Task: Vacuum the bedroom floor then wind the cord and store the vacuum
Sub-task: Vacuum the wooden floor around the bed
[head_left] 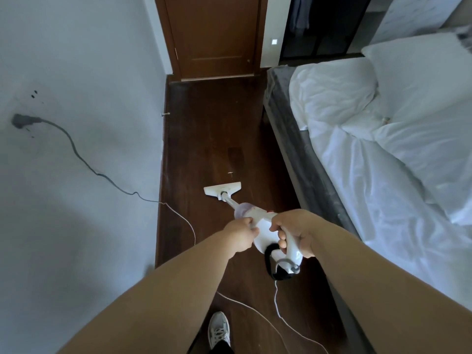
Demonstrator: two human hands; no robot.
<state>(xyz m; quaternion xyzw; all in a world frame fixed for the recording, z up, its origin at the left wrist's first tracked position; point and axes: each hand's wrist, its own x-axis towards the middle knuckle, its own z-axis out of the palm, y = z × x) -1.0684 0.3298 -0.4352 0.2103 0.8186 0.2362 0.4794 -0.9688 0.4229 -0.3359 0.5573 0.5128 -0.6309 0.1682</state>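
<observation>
A white sneaker [219, 329] is standing just beside the loose white cord [258, 312], which could snag underfoot. The right hand [293, 233] is curling round the stick vacuum [265, 233] handle; the left hand [241, 233] is gripping its body. The floor head [222, 190] is lying on the dark wood floor [217, 129] between wall and bed [383, 139]. The wall plug [20, 120] is blurred.

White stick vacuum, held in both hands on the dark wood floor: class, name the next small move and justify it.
Probably push the white stick vacuum forward. Its flat white floor head sits just short of a small pale speck on the dark wood floor, and the right hand and left hand already grip it.
</observation>
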